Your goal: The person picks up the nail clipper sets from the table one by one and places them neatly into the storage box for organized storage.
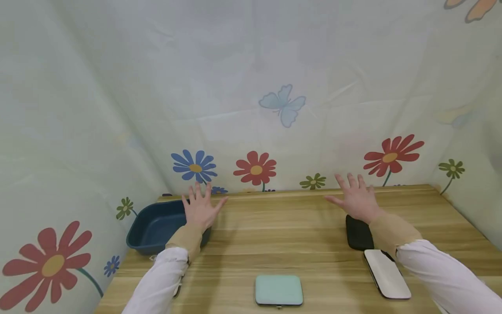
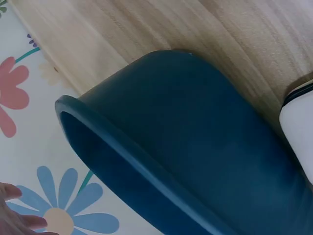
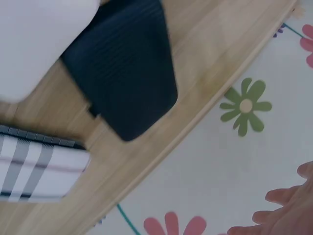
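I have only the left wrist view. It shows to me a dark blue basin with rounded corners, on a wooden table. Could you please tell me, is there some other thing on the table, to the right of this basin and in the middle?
Observer: Yes. At the bottom middle of the head view lies a flat, mint-green rectangular case with rounded corners.
Operator: Thank you. And on the right side, is anything being held?
Observer: No. The bare right grip holds nothing, and its fingers are spread.
Operator: Which thing do you see just behind it, please?
Observer: A flat black pouch with rounded corners, partly hidden by that grip in the head view.
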`<action>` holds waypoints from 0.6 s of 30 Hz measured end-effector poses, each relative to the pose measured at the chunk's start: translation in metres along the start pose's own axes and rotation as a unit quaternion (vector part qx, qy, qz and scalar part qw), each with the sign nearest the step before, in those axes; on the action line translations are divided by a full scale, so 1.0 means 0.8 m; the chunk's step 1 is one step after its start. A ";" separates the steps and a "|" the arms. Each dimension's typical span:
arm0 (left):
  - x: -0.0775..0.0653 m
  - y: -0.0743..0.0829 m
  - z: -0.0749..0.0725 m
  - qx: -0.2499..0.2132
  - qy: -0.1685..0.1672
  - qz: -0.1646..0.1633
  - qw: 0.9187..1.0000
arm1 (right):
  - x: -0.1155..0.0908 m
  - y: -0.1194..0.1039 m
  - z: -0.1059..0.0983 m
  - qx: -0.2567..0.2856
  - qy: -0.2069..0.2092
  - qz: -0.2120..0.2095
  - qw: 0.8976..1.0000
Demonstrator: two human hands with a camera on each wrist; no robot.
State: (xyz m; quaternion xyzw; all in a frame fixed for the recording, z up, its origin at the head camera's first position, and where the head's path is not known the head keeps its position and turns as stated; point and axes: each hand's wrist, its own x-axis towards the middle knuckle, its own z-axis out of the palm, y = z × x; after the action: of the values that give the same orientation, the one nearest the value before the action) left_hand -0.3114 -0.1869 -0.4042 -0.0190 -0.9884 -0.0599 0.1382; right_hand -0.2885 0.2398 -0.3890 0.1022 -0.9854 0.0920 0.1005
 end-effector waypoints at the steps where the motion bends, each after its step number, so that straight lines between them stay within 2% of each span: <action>1: -0.001 -0.001 0.000 0.000 0.001 0.001 1.000 | 0.001 -0.004 0.003 0.006 0.001 -0.003 1.000; 9: -0.008 -0.008 0.002 -0.024 0.005 0.009 1.000 | 0.008 -0.031 0.022 0.072 0.012 -0.022 0.997; 16: -0.015 -0.013 0.002 -0.044 0.024 0.011 0.999 | 0.010 -0.054 0.032 0.171 0.002 -0.013 0.985; 18: -0.017 -0.018 0.004 -0.041 0.029 0.006 0.999 | 0.012 -0.062 0.036 0.185 0.005 -0.014 0.983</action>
State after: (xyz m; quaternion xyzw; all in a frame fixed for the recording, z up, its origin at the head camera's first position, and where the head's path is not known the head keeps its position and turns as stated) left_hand -0.3001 -0.2008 -0.4126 -0.0293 -0.9806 -0.0999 0.1660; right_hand -0.2917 0.1846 -0.4065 0.1325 -0.9494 0.2715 0.0859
